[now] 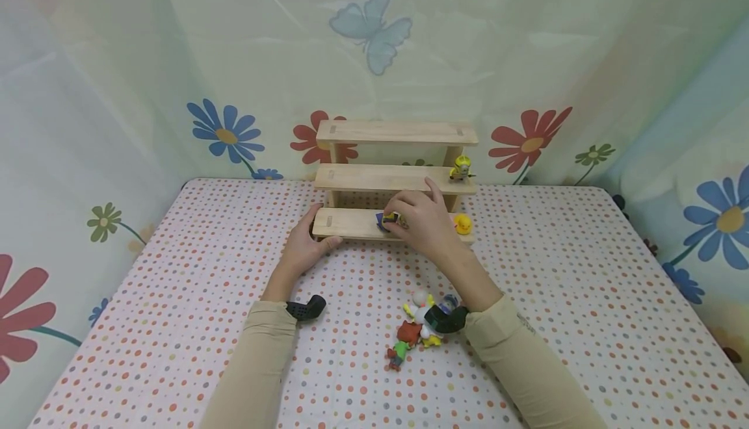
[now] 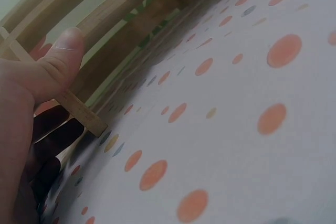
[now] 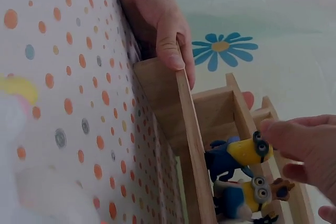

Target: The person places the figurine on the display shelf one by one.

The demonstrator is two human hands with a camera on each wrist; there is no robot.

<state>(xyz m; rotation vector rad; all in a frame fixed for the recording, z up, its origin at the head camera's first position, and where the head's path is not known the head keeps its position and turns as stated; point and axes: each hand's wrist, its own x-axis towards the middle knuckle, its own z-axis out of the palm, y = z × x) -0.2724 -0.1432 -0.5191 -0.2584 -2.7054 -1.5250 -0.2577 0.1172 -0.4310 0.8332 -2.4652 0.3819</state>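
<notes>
The left hand point(image 1: 306, 247) grips the left end of a three-tier wooden shelf point(image 1: 351, 223) at its lowest board. Its thumb point(image 2: 60, 59) lies on the board's front edge, other fingers round the side. Over the lowest board, the right hand point(image 1: 424, 224) pinches a blue and yellow minion figure point(image 3: 241, 153) by its goggled head. The minion stands upright on the board. Beside it is a second minion figure point(image 3: 257, 192) with a brown piece at its head, mostly hidden by the hand in the head view. A yellow duck point(image 1: 463, 223) sits at the board's right end.
Another yellow figure point(image 1: 461, 168) stands at the right end of the middle board. On the dotted cloth, below the right forearm, lie a red-haired figure point(image 1: 404, 341) in green and a white and yellow toy point(image 1: 419, 312). A flowered curtain point(image 1: 257, 58) hangs behind the shelf.
</notes>
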